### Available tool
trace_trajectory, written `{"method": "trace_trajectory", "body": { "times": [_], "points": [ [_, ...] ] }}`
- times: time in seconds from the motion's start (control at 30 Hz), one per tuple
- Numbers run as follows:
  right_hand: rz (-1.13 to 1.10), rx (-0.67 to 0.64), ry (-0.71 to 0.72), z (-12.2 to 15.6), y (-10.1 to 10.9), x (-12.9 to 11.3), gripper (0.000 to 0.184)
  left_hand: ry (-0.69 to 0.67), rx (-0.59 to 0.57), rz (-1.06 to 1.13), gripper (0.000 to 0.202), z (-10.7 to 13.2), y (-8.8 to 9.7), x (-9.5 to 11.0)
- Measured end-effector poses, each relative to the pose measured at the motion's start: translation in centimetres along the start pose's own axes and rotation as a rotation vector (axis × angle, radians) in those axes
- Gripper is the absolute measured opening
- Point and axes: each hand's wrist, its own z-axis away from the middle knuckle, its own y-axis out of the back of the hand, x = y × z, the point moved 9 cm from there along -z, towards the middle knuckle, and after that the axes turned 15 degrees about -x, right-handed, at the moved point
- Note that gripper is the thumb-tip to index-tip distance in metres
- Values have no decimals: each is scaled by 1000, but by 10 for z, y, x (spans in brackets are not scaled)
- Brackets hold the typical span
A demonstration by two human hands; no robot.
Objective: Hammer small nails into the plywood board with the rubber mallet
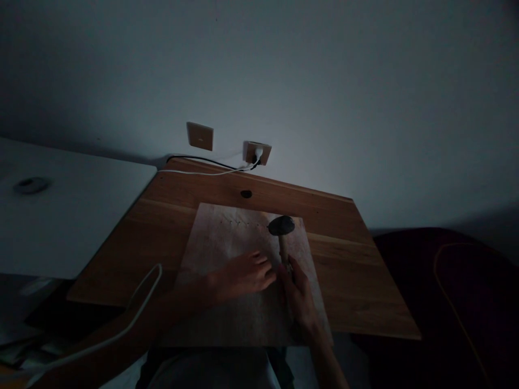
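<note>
A hammer (283, 245) with a dark head and a wooden handle is in my right hand (299, 294), whose fingers wrap round the handle. The hammer head is raised in front of the hand, over the far right part of a pale board (219, 319). My left hand (249, 274) is over the middle of the board, left of the hammer handle, its fingers curled inward. Whatever may be in those fingers is hidden. A row of small nails (238, 222) runs along the board's far side, ending near the hammer head.
The board lies on a wooden desk (352, 281) against a pale wall. Behind it are a cable hole (246, 194), a wall socket (263, 153) with plugs, and cables (194, 173). A white surface (93, 210) adjoins at left. A white cord (140, 310) crosses my left forearm.
</note>
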Motion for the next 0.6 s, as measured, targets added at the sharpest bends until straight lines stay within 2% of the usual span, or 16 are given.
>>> {"method": "trace_trajectory", "body": {
  "times": [0.1, 0.17, 0.23, 0.33, 0.43, 0.5, 0.6],
  "points": [
    [1, 13, -28, 1, 1, -2, 64, -15, 54, 73, 15, 3, -2, -3],
    [-14, 13, -17, 2, 1, -6, 61, 4, 91, 223, 17, 9, -2, -14],
    [-34, -14, -23, 3, -1, -7, 60, 85, 173, 499, 21, 19, 0, -37],
    [-39, -37, -59, 4, -3, -6, 60, 230, 381, 1035, 22, 44, 1, -78],
    [-34, -15, -80, 5, -1, -5, 58, 304, 555, 1440, 27, 66, -2, -104],
    [-40, 15, -78, 6, 1, -5, 57, 323, 633, 1575, 30, 75, -2, -114],
    [-61, 1, -83, 5, 0, -3, 58, 322, 741, 1641, 30, 85, 2, -122]
  ]
}}
